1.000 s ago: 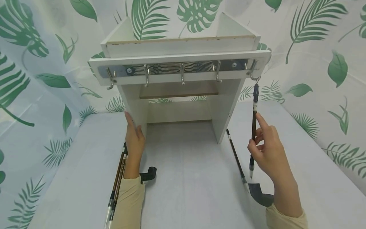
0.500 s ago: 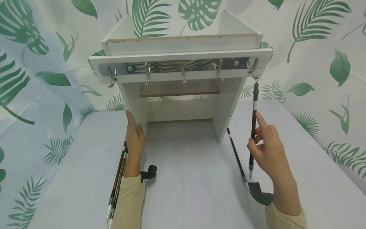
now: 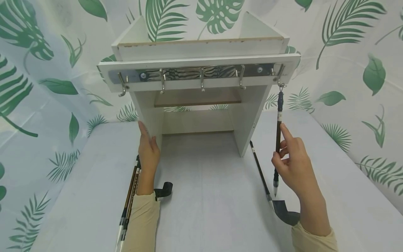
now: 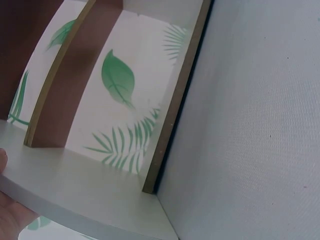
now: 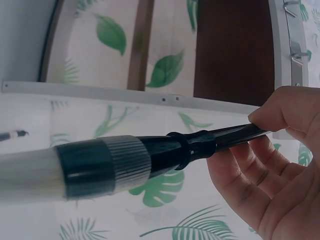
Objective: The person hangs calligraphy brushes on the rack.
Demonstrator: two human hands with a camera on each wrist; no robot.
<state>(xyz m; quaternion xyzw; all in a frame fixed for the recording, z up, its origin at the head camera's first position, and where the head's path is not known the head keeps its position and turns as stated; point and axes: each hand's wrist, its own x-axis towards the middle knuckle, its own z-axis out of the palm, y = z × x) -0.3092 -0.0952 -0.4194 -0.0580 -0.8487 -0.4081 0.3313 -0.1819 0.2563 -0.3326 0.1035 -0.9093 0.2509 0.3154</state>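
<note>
Brush [image 3: 278, 140] hangs plumb from the hook [image 3: 279, 81] at the rack's [image 3: 201, 75] 3 o'clock end, long axis vertical, tip down. Right hand [image 3: 291, 167] pinches its shaft between thumb and fingers, just at 4 o'clock of it. Left hand [image 3: 148, 154] lies flat and straight-fingered against the shelf's [image 3: 148, 115] left wall, well apart from the brush. More brushes [image 3: 129, 203] lie on the table [image 3: 207, 196] at 7 o'clock; another [image 3: 259, 171] lies near the right hand.
</note>
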